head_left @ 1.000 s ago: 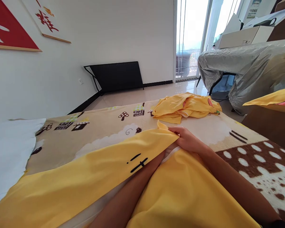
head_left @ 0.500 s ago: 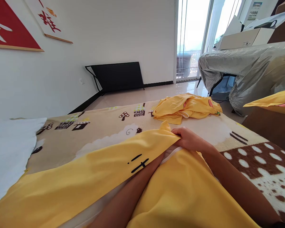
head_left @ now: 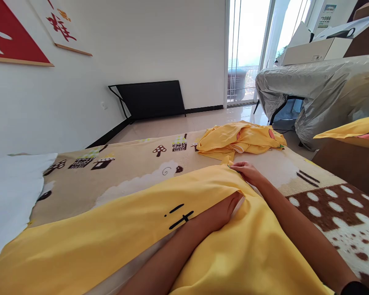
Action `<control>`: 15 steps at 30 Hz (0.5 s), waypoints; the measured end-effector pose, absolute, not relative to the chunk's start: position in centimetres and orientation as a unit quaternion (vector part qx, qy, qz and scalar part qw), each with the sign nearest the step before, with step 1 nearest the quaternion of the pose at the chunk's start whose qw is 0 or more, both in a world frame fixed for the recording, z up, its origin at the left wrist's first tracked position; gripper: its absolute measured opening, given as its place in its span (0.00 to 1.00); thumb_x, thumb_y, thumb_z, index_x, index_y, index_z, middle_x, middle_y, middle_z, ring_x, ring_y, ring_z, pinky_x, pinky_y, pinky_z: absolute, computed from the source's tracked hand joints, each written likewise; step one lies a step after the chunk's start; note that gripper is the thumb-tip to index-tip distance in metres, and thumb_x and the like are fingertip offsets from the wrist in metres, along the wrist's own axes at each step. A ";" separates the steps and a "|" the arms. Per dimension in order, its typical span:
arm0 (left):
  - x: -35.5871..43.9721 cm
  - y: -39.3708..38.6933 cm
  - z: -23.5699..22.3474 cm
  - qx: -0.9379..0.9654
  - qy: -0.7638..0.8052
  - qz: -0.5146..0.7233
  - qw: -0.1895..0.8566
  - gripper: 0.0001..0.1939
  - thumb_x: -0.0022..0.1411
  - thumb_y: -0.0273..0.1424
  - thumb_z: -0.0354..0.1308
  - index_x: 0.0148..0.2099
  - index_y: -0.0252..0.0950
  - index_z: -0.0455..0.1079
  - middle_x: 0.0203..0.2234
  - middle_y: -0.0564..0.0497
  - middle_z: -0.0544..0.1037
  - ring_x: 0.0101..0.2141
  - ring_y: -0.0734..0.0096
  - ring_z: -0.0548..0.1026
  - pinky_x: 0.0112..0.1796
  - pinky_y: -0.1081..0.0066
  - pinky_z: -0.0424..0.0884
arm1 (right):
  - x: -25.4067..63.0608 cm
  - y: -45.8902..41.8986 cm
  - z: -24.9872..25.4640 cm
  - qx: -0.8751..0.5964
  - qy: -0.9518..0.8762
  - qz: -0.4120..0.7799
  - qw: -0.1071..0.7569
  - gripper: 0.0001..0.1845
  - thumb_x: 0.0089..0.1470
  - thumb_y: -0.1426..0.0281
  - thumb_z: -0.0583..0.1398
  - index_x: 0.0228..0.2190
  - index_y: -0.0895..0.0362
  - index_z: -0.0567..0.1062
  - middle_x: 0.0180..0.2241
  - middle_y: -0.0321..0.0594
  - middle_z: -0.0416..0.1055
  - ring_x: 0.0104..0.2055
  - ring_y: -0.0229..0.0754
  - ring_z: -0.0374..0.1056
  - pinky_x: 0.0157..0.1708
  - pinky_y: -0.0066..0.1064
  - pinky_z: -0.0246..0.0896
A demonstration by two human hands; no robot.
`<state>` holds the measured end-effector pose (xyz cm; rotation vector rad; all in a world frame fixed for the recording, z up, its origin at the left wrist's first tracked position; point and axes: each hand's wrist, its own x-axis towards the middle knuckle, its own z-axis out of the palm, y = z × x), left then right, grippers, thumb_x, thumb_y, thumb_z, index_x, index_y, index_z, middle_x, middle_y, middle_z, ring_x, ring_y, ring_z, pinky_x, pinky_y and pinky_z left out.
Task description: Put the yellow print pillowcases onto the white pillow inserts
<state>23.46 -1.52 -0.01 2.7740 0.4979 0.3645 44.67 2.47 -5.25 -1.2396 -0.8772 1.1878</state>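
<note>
A yellow pillowcase (head_left: 135, 209) with black printed marks and a pale inner side spreads across the bed toward me. My left hand (head_left: 230, 206) reaches into its long opening; the wrist and back of the hand show, while the fingers are hidden under the cloth. From outside, my right hand (head_left: 247, 171) pinches the far corner of the pillowcase between thumb and fingers, a little beyond the left hand. The corner's tip stands up slightly beside the pinching fingers.
A patterned blanket (head_left: 70, 180) covers the bed. Crumpled yellow cloth (head_left: 242, 139) lies at its far edge, and something white and soft (head_left: 15, 196) at the left. To the right are a yellow cloth item (head_left: 356, 129) on a brown box (head_left: 344, 164) and a plastic-covered table (head_left: 326, 78).
My right hand has shifted slightly right and away, onto the pillowcase's corner. My left hand has pushed farther right inside, and the cloth's edge now lies over its fingers.
</note>
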 end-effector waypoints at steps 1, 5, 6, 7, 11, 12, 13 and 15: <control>23.6 -1.5 0.2 0.964 0.173 0.120 0.161 0.18 0.71 0.33 0.36 0.45 0.38 0.67 0.44 0.50 0.76 0.45 0.70 0.71 0.52 0.64 0.66 | 44.5 2.5 -5.4 -0.537 -0.372 0.492 0.575 0.17 0.30 0.67 0.70 0.26 0.59 0.73 0.22 0.36 0.72 0.23 0.35 0.65 0.23 0.25 0.59; 23.5 -1.5 1.0 0.963 0.179 0.087 0.180 0.18 0.70 0.37 0.36 0.43 0.39 0.67 0.42 0.50 0.76 0.42 0.68 0.70 0.50 0.64 0.65 | 44.0 2.8 -5.6 -0.564 -0.362 0.431 0.604 0.21 0.28 0.73 0.68 0.30 0.55 0.69 0.17 0.24 0.65 0.18 0.30 0.58 0.18 0.22 0.51; 23.4 -1.5 1.1 0.964 0.183 0.084 0.174 0.18 0.70 0.38 0.37 0.44 0.39 0.67 0.41 0.50 0.75 0.41 0.67 0.70 0.49 0.64 0.65 | 43.9 2.9 -5.6 -0.569 -0.355 0.420 0.611 0.23 0.29 0.73 0.67 0.32 0.54 0.68 0.17 0.23 0.65 0.18 0.31 0.58 0.18 0.22 0.51; 23.4 -1.5 1.1 0.965 0.185 0.082 0.168 0.18 0.70 0.38 0.37 0.45 0.39 0.67 0.39 0.49 0.75 0.40 0.66 0.70 0.48 0.63 0.66 | 43.9 3.0 -5.7 -0.574 -0.346 0.412 0.617 0.24 0.29 0.74 0.66 0.34 0.54 0.67 0.18 0.23 0.65 0.19 0.31 0.59 0.18 0.22 0.52; 23.2 -1.7 1.0 0.968 0.178 0.088 0.156 0.17 0.69 0.38 0.37 0.49 0.40 0.65 0.42 0.48 0.74 0.42 0.65 0.70 0.50 0.62 0.65 | 44.1 3.3 -6.2 -0.588 -0.306 0.430 0.613 0.26 0.33 0.72 0.65 0.39 0.54 0.67 0.21 0.27 0.69 0.22 0.35 0.65 0.21 0.25 0.59; 23.2 -1.6 1.0 0.968 0.174 0.090 0.157 0.17 0.69 0.38 0.38 0.49 0.41 0.65 0.44 0.48 0.74 0.44 0.65 0.69 0.51 0.62 0.64 | 44.2 3.3 -6.3 -0.586 -0.303 0.452 0.601 0.23 0.35 0.70 0.65 0.37 0.55 0.68 0.21 0.31 0.70 0.23 0.37 0.67 0.22 0.27 0.62; 23.2 -1.6 1.0 0.968 0.172 0.090 0.161 0.17 0.69 0.37 0.38 0.49 0.41 0.65 0.46 0.47 0.73 0.45 0.64 0.69 0.51 0.62 0.64 | 44.1 3.2 -6.4 -0.582 -0.305 0.476 0.585 0.19 0.37 0.68 0.65 0.35 0.57 0.70 0.22 0.34 0.71 0.24 0.40 0.68 0.23 0.29 0.64; 23.3 -1.5 1.0 0.967 0.169 0.084 0.173 0.16 0.69 0.37 0.39 0.49 0.40 0.65 0.48 0.47 0.73 0.47 0.64 0.69 0.51 0.63 0.65 | 43.9 3.0 -6.4 -0.573 -0.315 0.517 0.552 0.14 0.38 0.65 0.66 0.29 0.59 0.72 0.22 0.40 0.73 0.25 0.43 0.70 0.24 0.33 0.66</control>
